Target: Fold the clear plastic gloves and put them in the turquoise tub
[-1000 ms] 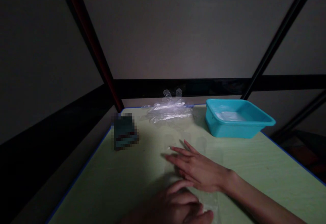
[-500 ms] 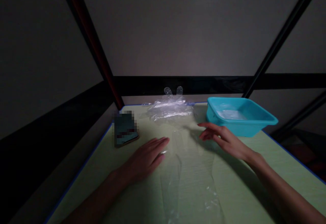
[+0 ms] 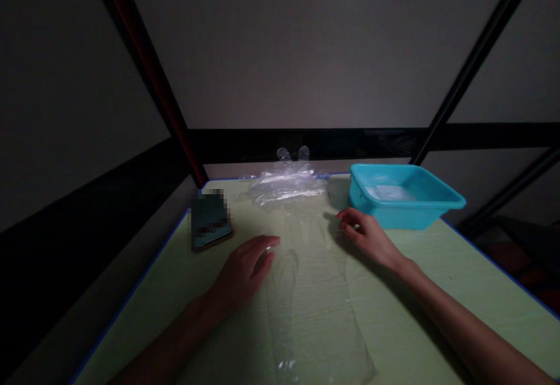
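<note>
A clear disposable plastic glove lies spread flat on the pale green table, its finger parts pointing away from me. My left hand rests by its left edge, fingers stretched forward and thumb apart. A shiny bit of film shows between that thumb and forefinger. At the upper right of the glove, my right hand has its fingers bent in around a faint edge of clear film by the outer finger part. Its grip is partly hidden.
A heap of clear plastic gloves lies at the back edge. To the right stands a turquoise basin with something whitish inside. A phone-like device, partly pixelated, sits at the left. The table has a blue edge; a panelled wall rises behind.
My right hand's fingers have curled in from a more stretched pose. The left hand has shifted slightly, its thumb and fingers still apart. The whole view has moved a little to the right.
</note>
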A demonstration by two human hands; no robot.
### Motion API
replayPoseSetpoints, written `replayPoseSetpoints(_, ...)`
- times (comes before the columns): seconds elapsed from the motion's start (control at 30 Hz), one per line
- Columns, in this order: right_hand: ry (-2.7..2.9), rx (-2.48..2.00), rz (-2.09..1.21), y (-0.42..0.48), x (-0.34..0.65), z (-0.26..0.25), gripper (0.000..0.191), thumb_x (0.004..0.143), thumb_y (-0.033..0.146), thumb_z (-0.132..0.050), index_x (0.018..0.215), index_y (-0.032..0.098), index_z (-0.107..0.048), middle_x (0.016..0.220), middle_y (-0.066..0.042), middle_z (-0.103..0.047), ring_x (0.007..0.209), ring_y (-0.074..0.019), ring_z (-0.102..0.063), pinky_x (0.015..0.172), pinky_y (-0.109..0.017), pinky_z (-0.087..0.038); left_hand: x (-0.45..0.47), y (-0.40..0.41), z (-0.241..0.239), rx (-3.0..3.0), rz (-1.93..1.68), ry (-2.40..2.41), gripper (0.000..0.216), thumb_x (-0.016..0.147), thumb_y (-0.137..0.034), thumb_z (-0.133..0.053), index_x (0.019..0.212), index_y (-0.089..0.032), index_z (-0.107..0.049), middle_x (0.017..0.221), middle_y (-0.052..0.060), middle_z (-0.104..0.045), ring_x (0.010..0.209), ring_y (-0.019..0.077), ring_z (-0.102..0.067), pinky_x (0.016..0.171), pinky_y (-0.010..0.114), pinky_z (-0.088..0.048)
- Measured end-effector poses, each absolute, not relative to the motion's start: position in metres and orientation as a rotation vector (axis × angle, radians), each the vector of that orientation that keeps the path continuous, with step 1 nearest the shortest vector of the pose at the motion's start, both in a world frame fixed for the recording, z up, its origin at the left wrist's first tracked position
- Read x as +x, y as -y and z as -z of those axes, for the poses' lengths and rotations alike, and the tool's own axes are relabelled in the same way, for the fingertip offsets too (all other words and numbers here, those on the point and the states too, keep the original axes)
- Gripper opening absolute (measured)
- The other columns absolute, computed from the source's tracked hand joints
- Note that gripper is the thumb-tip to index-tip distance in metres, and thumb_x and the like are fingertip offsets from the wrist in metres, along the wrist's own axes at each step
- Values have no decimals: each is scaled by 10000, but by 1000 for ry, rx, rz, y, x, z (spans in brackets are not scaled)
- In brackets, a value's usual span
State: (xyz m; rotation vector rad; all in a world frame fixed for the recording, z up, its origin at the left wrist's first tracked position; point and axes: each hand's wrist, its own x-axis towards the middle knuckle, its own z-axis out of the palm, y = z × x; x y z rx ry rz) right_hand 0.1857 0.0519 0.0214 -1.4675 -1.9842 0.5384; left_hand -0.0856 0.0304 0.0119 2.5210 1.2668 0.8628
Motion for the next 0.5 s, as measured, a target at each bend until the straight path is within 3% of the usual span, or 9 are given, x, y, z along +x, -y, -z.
replayPoseSetpoints(0.1, 2095, -1621, -239, -51, 190, -18, 204, 746, 234, -463, 926, 143, -495, 847, -91, -566, 717, -192, -541, 607, -280, -399, -85, -31, -10, 2541, -897, -1227, 199, 823, -184, -397, 953, -182, -547, 938, 40, -622, 876, 162, -580, 803, 289, -454)
replayPoseSetpoints(0.2, 2122, -1709, -222, -49, 190, -14, 147, 745, 288, -482, 795, 152, -501, 794, -94, -536, 666, -188, -519, 592, -291, -389, -85, -31, -10, 2535, -894, -1205, 174, 822, -170, -404, 920, -182, -548, 893, 30, -618, 836, 151, -581, 769, 266, -459)
replayPoseSetpoints(0.4, 2058, -1667, -413, -50, 187, -20, 103, 750, 227, -424, 657, 182, -422, 653, -50, -519, 604, -170, -509, 529, -279, -371, -85, -29, -11, 2528, -883, -1194, 168, 820, -162, -406, 912, -185, -544, 880, 29, -614, 823, 151, -579, 761, 266, -454)
replayPoseSetpoints(0.5, 1944, -1558, -769, -48, 183, -30, 149, 805, 280, -372, 683, 195, -367, 583, -13, -534, 533, -141, -528, 465, -245, -383, -85, -29, -9, 2527, -884, -1184, 169, 816, -159, -411, 908, -183, -550, 873, 28, -616, 812, 148, -580, 755, 262, -453)
